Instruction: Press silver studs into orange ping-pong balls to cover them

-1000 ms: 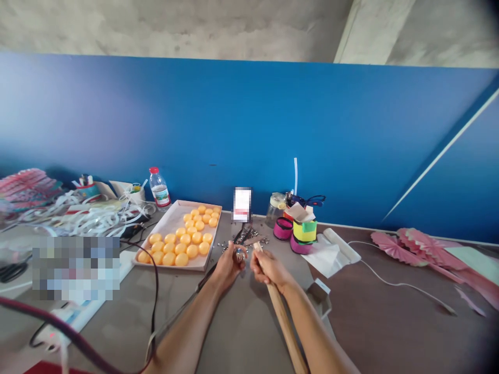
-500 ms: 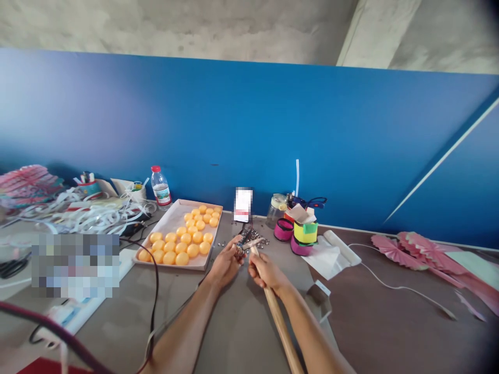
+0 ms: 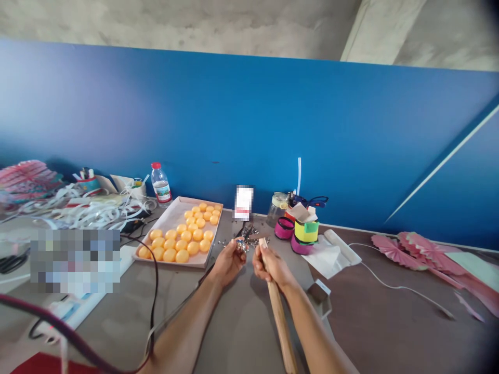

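My left hand (image 3: 230, 262) is closed, with small shiny metal pieces (image 3: 242, 246) held at its fingertips; their exact kind is too small to make out. A long pale wooden stick (image 3: 279, 322) runs from my right hand (image 3: 272, 266) down towards the bottom of the view. The fingers of that hand wrap round it near its upper end, and the tip sticks out above the thumb. A gap separates the two hands. Just beyond them, a scatter of small metal bits (image 3: 252, 232) lies on the grey table mat (image 3: 230, 322).
Left of my hands is a shallow box (image 3: 175, 210) of orange balls, with a bottle (image 3: 161, 184) behind it. Magenta and yellow rolls (image 3: 305, 232) and a glass jar (image 3: 277, 209) stand to the right. A dark cable (image 3: 156, 291) loops up at the left, before a blue partition (image 3: 249, 119).
My hands have moved apart. The right one has shifted to the right with the wooden stick, whose upper end was close to my left fingertips before. The left hand still holds metal pieces.
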Available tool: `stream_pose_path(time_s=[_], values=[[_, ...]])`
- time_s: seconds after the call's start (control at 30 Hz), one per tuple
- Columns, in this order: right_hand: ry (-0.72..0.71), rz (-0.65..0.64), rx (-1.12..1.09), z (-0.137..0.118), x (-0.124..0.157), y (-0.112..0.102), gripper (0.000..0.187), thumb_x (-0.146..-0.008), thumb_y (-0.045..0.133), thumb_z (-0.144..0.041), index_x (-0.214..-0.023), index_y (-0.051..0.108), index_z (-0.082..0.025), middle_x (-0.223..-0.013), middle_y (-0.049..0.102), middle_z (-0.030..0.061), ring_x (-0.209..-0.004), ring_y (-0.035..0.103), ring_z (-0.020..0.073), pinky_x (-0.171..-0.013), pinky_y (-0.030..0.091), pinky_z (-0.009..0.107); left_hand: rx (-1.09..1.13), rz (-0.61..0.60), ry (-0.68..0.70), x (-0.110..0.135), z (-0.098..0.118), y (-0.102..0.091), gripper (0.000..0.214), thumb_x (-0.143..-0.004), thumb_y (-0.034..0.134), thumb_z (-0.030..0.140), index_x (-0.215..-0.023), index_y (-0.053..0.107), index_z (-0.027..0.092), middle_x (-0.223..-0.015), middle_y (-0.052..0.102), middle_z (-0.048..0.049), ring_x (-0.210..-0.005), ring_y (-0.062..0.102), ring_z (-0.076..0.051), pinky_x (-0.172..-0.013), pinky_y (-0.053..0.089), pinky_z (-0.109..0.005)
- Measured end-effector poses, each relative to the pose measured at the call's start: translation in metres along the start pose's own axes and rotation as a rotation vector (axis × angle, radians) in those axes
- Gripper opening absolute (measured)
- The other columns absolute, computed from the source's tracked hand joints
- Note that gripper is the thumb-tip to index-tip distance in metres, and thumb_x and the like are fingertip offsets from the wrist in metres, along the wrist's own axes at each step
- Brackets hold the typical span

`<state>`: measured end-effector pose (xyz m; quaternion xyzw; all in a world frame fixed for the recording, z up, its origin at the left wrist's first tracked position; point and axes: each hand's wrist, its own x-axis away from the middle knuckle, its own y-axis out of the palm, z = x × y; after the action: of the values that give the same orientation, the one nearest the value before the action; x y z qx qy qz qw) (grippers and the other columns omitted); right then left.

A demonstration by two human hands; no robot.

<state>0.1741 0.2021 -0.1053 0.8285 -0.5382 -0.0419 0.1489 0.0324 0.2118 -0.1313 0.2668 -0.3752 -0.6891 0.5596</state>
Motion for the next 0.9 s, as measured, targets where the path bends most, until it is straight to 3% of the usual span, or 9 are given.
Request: stream_pose_path(time_s=[0.13, 0.3, 0.43, 0.6, 0.73, 0.9], values=[[0.094, 0.003, 0.13, 0.0011, 0.0003, -0.0002, 0.047, -0.072, 0.054, -0.066, -0.071, 0.04, -0.021, -0.047, 0.048, -0.0087, -0.025, 0.03, 0.003, -0.031, 0.012, 0.019, -0.04, 0.04, 0.014, 0.001, 0.0012, 0.001, 0.035, -0.071, 0.076, 0.037, -0.093, 0.062, 0.013, -0.065, 0.053, 0.0012, -0.053, 0.047, -0.008, -0.054, 0.038, -0.021], [-0.009, -0.016, -0.008, 0.0002, 0.0008, -0.0021, 0.048, -0.074, 0.051, -0.068, -0.074, 0.039, -0.021, -0.051, 0.048, -0.0095, -0.027, 0.028, 0.0019, -0.033, 0.019, 0.019, -0.035, -0.004, 0.057, 0.0001, 0.0011, 0.001, 0.035, -0.071, 0.076, 0.035, -0.095, 0.062, 0.013, -0.071, 0.056, -0.0004, -0.057, 0.049, -0.008, -0.054, 0.039, -0.02], [0.102, -0.007, 0.115, 0.0022, 0.0007, -0.0003, 0.048, -0.072, 0.055, -0.067, -0.073, 0.039, -0.022, -0.048, 0.049, -0.0087, -0.026, 0.03, 0.0034, -0.031, 0.013, 0.019, -0.03, 0.037, 0.046, -0.0007, 0.002, -0.0021, 0.035, -0.071, 0.076, 0.035, -0.095, 0.062, 0.014, -0.065, 0.052, 0.0016, -0.056, 0.048, -0.008, -0.054, 0.039, -0.02], [-0.001, -0.04, -0.048, -0.0005, 0.0023, 0.0004, 0.048, -0.075, 0.051, -0.068, -0.073, 0.038, -0.022, -0.049, 0.047, -0.01, -0.027, 0.027, 0.0019, -0.034, 0.019, 0.018, -0.007, 0.001, 0.057, 0.0001, 0.0031, -0.0019, 0.033, -0.074, 0.073, 0.035, -0.097, 0.061, 0.014, -0.072, 0.055, -0.0006, -0.058, 0.049, -0.008, -0.055, 0.038, -0.021], [0.115, -0.007, 0.101, 0.0011, 0.0015, 0.0008, 0.05, -0.071, 0.055, -0.069, -0.071, 0.039, -0.021, -0.048, 0.049, -0.0086, -0.026, 0.03, 0.0029, -0.031, 0.011, 0.018, -0.034, 0.065, 0.026, -0.0001, 0.0015, -0.0006, 0.033, -0.072, 0.075, 0.035, -0.093, 0.061, 0.013, -0.063, 0.05, 0.0017, -0.054, 0.046, -0.008, -0.053, 0.037, -0.021], [-0.025, -0.034, -0.073, 0.0013, 0.0011, -0.0016, 0.05, -0.073, 0.052, -0.07, -0.074, 0.039, -0.021, -0.049, 0.047, -0.0104, -0.027, 0.027, 0.0013, -0.035, 0.022, 0.019, -0.013, 0.038, 0.04, 0.0, -0.0009, 0.0015, 0.034, -0.076, 0.071, 0.041, -0.093, 0.06, 0.013, -0.068, 0.054, 0.0004, -0.054, 0.046, -0.008, -0.052, 0.036, -0.021]])
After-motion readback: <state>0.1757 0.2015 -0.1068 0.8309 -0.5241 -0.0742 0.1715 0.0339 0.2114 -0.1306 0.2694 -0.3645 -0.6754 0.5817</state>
